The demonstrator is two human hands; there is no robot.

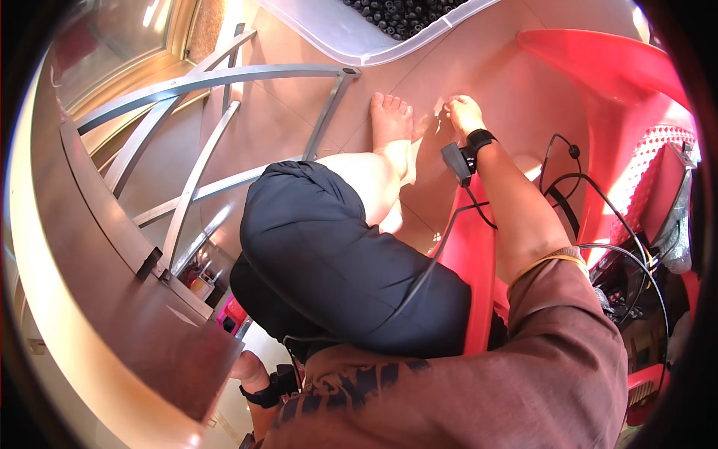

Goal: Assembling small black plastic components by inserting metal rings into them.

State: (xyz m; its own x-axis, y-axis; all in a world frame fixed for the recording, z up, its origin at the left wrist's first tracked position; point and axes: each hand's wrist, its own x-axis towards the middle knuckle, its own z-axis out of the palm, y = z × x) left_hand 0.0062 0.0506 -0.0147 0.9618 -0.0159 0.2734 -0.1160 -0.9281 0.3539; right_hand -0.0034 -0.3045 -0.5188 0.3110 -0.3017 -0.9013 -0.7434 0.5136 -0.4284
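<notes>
My right hand (464, 112) reaches down to the tiled floor (516, 97), just right of my bare foot (391, 123). Its fingers are bunched at the floor beside a small pale scrap (438, 118); whether they hold it is unclear. A black strap with a small black box (458, 161) sits on that wrist, and a cable runs back from it. My left hand (250, 369) hangs low by my side, next to the brown tabletop's corner (202, 352). It also wears a black strap and is mostly hidden. I sit on a red stool (473, 262).
A clear plastic tub (351, 41) of small dark round pieces stands on the floor ahead. A red plastic chair (598, 67) is at the upper right, with black cables (561, 179) below it. The table's grey metal frame (224, 78) spans the left.
</notes>
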